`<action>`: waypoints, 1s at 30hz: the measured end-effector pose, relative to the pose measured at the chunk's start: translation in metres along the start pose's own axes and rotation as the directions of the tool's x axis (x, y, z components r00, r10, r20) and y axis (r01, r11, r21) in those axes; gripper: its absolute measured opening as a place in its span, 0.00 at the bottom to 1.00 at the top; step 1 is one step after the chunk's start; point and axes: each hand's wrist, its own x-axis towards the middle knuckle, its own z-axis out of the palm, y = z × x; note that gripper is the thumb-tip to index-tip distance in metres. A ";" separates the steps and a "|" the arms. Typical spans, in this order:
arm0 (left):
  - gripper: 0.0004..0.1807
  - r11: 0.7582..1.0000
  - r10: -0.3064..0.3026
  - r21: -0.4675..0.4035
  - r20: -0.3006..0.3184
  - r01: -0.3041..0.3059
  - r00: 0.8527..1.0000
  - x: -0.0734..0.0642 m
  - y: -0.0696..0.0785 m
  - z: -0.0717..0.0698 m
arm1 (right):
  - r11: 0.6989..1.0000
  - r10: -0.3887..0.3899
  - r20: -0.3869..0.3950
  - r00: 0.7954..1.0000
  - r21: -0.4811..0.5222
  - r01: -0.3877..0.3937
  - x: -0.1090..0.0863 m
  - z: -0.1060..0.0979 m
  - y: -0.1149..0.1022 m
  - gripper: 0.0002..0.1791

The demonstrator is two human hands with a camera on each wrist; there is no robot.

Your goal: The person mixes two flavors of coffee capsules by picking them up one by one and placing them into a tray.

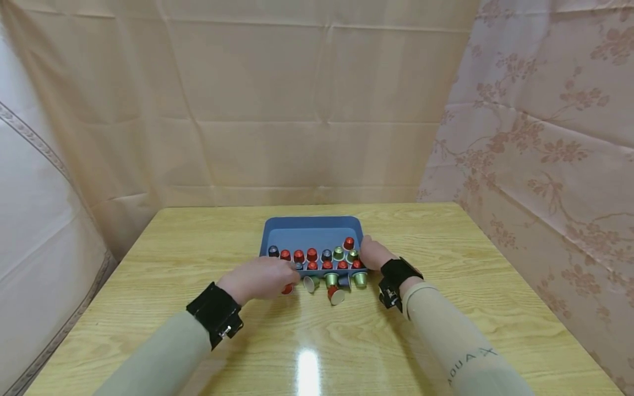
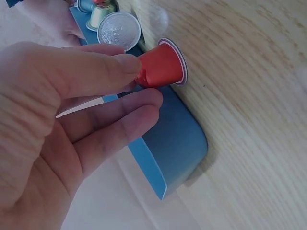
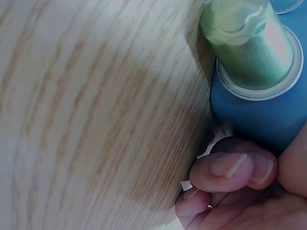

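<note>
My left hand (image 1: pixel 262 276) pinches a red coffee capsule (image 2: pixel 163 67) between thumb and forefinger, just off the front left of a blue tray (image 1: pixel 309 224). The capsule's rim faces away from the fingertips in the left wrist view, and the other fingers are loosely bent. At the tray's right end, my right hand (image 1: pixel 375 254) holds its side near the front corner, with fingers curled in the right wrist view. Red, green and dark capsules stand in rows in the tray's front half. A green capsule (image 3: pixel 252 48) is near the right hand, by the tray's front wall.
In front of the tray lie several loose capsules, among them a tipped red capsule (image 1: pixel 335 296), a capsule with its pale lid showing (image 1: pixel 310 284) and a blue capsule (image 1: pixel 345 282). The wooden table (image 1: pixel 198 236) meets a beige curtain (image 1: pixel 247 110) behind.
</note>
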 end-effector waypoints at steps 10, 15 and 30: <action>0.16 0.999 -0.033 -0.030 0.053 0.035 0.998 -0.001 0.001 0.006 | 1.000 -0.011 0.003 1.000 0.004 0.011 -0.032 -0.034 -0.027 0.16; 0.14 0.998 -0.039 -0.046 0.064 0.042 0.997 -0.002 0.000 0.008 | 1.000 -0.025 -0.031 0.999 -0.004 0.025 -0.039 -0.038 -0.030 0.15; 0.11 0.992 -0.024 -0.124 -0.044 0.019 0.999 0.001 -0.011 -0.017 | 0.998 0.018 0.012 1.000 0.063 -0.019 -0.039 -0.042 -0.032 0.15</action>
